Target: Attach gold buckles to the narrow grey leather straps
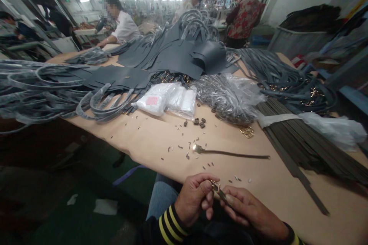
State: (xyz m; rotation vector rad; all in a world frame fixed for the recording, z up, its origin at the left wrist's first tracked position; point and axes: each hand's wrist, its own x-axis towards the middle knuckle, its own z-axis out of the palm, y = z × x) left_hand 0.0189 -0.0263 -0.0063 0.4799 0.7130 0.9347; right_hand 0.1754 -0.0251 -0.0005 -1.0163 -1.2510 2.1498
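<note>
Several plastic-wrapped white packets (184, 102), one bearing a pink label (151, 100), lie on the counter (143, 138); their contents cannot be made out. By the near edge, the left hand (192, 200) grips a gold-coloured buckle (219, 188) between its thumb and fingers, while the right hand (251, 208) has its fingers closed on the dark strap (222, 196) joined to it. Such work would seem best done with the metal frame held square and the strap kept flat, pinched close to the buckle. Farther back, a crinkled clear bag (230, 93) holds many small dark pieces, too blurred to identify; toward far right, a grey bin (290, 44) is heaped with dark material (313, 18).
</note>
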